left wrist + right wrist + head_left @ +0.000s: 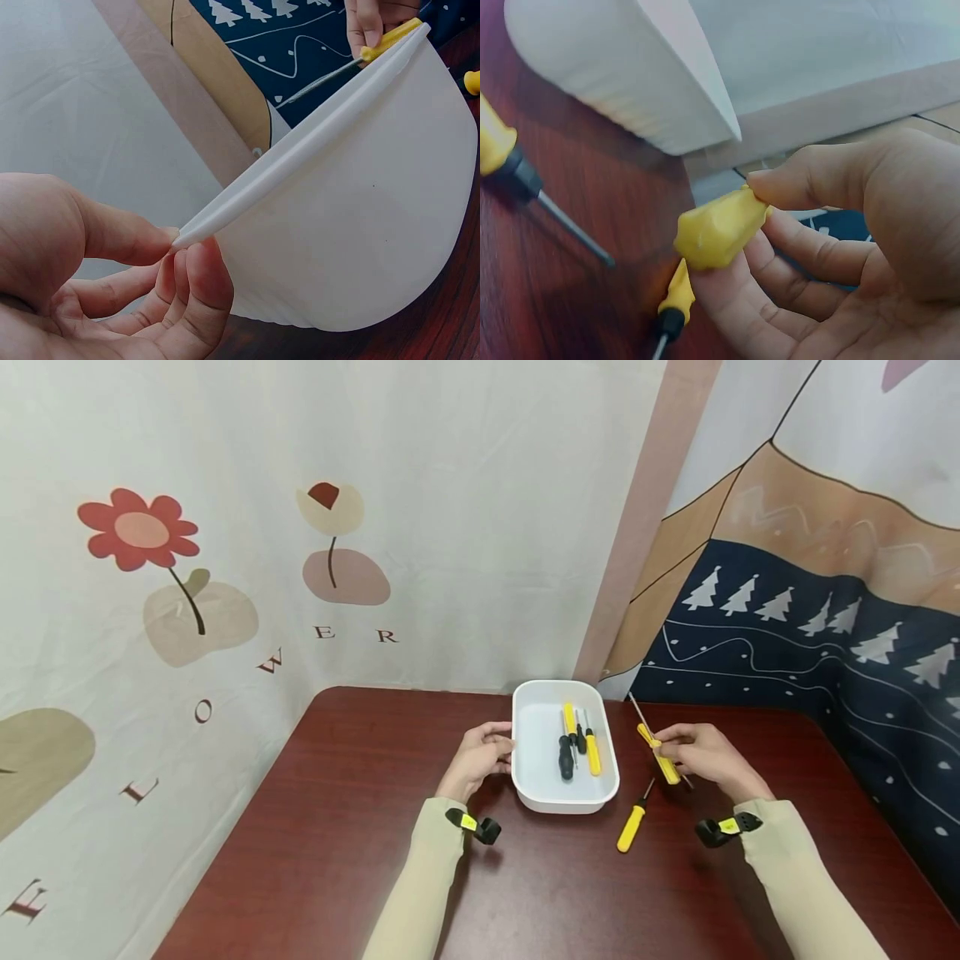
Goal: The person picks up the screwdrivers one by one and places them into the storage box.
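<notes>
A white tub (pixel 566 805), its rim pinched in the left hand (pixel 477 758), holds yellow- and black-handled screwdrivers (pixel 593 755); beside it, the right hand (pixel 708 753) grips a yellow-handled screwdriver (pixel 667 767), shaft pointing away.

The place is a small, curtained-off table spot; whether it belongs to a home, a studio or some other room cannot be told. A reddish-brown wood-grain table (pixel 337 827) with rounded corners stands against a white fabric hanging (pixel 480 527), printed with a red-petalled flower (pixel 142 531) and serif letters spelling FLOWER (pixel 272 661). Past a dusty-pink vertical band (pixel 637 510) comes a navy-and-tan folded fabric (pixel 750 652) with white fir trees (pixel 738 597). Yellow-handled metal screwdrivers (pixel 632 828) and a white rounded-rectangular tub (pixel 567 802) give the tabletop a light workbench look.
</notes>
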Available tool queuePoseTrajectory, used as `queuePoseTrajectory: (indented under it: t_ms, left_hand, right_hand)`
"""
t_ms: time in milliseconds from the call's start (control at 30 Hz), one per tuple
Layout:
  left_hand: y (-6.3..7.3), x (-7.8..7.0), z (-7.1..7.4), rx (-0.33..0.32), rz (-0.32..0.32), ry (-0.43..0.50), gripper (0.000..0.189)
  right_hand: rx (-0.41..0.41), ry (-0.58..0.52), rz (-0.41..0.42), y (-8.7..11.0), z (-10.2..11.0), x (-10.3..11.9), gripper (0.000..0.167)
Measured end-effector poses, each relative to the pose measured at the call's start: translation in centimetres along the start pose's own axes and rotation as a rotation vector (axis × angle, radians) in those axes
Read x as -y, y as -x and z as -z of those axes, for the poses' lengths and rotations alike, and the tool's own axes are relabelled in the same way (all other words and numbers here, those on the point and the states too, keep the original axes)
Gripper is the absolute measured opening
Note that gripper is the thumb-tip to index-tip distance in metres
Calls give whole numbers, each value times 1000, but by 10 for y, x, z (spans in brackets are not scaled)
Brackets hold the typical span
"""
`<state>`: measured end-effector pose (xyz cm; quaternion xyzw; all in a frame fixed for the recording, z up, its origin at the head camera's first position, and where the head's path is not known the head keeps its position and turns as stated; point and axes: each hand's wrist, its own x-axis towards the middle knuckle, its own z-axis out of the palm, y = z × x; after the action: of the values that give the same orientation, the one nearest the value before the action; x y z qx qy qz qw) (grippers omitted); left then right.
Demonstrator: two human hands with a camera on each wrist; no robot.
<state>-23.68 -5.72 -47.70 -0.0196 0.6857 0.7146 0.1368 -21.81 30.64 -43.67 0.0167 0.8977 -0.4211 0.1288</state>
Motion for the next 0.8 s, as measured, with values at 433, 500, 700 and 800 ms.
queuePoseTrajectory:
  t_ms: [433,500,700,800]
  left_hand:
    - [0,1,0,-3,-1,5,45]
    - [0,0,0,-4,2,3,45]
    - [-1,1,0,-1,2,7,45]
    - [-1,1,0,0,4,10,45]
  right_hand:
    - [72,-98,-32,-4,-14,25,47]
    - [87,-117,-33,-7,-16,28,46]
    - [114,-137,-23,-12,-22,40,44]
    - [120,-130,-22,-14,-25,47,42]
